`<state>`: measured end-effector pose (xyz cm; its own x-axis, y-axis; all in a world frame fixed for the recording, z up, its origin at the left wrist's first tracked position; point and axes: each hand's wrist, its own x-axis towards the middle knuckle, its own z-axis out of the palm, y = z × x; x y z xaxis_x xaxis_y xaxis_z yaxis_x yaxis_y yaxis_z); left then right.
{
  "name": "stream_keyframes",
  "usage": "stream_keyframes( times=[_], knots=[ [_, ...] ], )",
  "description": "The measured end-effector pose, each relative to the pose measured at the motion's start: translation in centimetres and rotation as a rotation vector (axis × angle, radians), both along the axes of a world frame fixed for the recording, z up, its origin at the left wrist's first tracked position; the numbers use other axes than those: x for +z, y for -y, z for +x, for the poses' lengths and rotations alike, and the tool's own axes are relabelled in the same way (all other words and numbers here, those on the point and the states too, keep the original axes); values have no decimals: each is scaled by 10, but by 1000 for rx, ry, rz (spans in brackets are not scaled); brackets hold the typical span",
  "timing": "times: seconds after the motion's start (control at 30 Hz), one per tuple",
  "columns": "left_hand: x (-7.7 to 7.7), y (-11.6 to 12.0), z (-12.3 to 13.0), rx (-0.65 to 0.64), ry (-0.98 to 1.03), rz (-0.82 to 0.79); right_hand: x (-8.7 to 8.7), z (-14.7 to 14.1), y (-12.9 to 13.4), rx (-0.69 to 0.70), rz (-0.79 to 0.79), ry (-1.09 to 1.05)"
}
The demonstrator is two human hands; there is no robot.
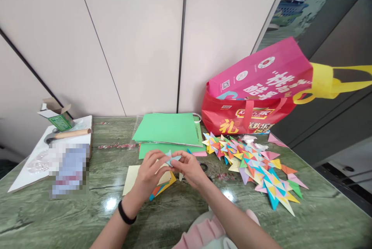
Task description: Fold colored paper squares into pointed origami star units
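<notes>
A small light-blue folded paper piece (pixel 173 158) is pinched between both hands, low over the green marbled table (pixel 107 179). My left hand (pixel 152 169) has its fingers closed on the paper's left side, and my right hand (pixel 188 167) closes on its right side. Beneath my left hand lie pale yellow sheets (pixel 131 175) and several coloured paper strips (pixel 164 187), partly hidden. Behind the hands are green paper sheets (pixel 168 129). A large pile of multicoloured folded paper triangles (pixel 247 156) spreads to the right of my right hand.
A red gift bag (pixel 226 109) and a pink bag (pixel 261 71) with a yellow ribbon stand at the back right. At the left, a white board (pixel 29 167) bears an open green box (pixel 61 122) and a wooden-handled tool (pixel 72 133). A pale wall rises behind.
</notes>
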<state>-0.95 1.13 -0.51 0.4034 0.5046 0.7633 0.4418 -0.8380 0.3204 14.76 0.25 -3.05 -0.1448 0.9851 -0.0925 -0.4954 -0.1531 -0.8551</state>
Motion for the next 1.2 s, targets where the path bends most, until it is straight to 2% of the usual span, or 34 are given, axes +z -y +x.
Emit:
stream_keyframes(
  times=[0.07, 0.13, 0.27, 0.37, 0.47, 0.63, 0.77, 0.9, 1.07, 1.2],
  knots=[
    [1, 1, 1, 98, 123, -164, -1, 0, -1, -36, 26, 10],
    [2, 0, 2, 170, 243, -423, 0, 0, -1, -67, 55, 39],
    [4, 0, 3, 89, 445, -981, 1, 0, -1, -103, 122, 108],
    [9, 2, 5, 32, 543, -1189, 1, 0, -1, -117, 136, 148],
    [12, 4, 7, 32, 597, -1259, 0, -1, -1, -113, 140, 173],
    [11, 4, 8, 41, 634, -1271, 0, -1, 0, -91, 162, 217],
    [13, 3, 7, -15, 540, -1241, 1, -1, 0, -75, 215, 290],
    [13, 2, 5, -17, 426, -1175, 0, -2, 0, -72, 250, 363],
    [12, 2, 5, -47, 410, -1153, 0, -1, 0, -87, 259, 386],
    [17, 4, 7, -113, 373, -1169, 1, 0, 0, -129, 252, 431]
  ],
)
